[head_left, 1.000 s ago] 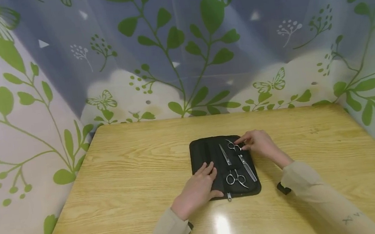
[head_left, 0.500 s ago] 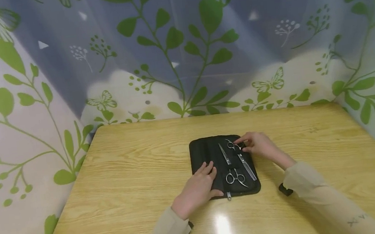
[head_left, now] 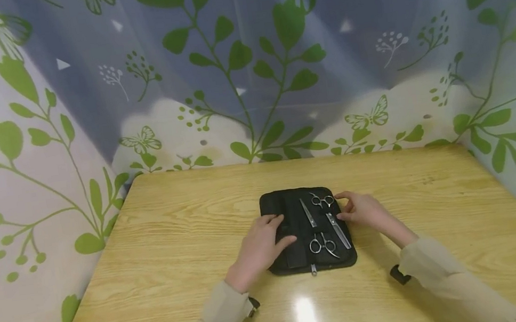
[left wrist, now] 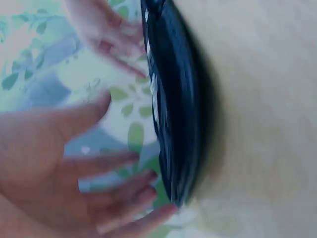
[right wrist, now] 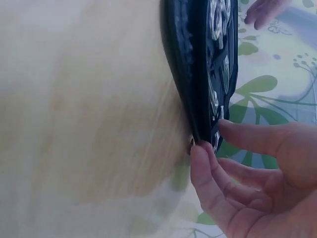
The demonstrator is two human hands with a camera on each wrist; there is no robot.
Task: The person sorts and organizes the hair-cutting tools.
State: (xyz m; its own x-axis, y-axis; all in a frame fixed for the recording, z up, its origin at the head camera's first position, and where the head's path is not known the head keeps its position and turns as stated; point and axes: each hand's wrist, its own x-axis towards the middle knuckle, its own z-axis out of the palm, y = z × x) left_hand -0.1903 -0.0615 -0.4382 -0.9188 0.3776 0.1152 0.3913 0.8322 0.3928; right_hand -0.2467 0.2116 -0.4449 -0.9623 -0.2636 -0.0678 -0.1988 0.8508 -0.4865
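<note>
A black zip case (head_left: 296,255) lies unfolded on the wooden table. In its right half sit two pairs of metal scissors. The hairdressing scissors (head_left: 308,213) point away from me, with finger rings near the front edge. Beside them, the thinning scissors (head_left: 339,230) lie the other way round, rings at the back. My left hand (head_left: 256,244) hovers over the case's left edge, fingers spread and loosely bent; the left wrist view shows it holding nothing. At the right edge, my right hand (head_left: 366,215) pinches the case's rim between thumb (right wrist: 247,136) and fingers.
The wooden table (head_left: 180,235) extends on all sides of the case. A leaf-patterned curtain (head_left: 247,76) hangs behind the table and along both sides. A small zip pull (head_left: 314,270) sticks out at the case's front edge.
My left hand has lifted off the case's inside and shifted left to its edge. My right hand has moved from the thinning scissors' rings to the case's right rim.
</note>
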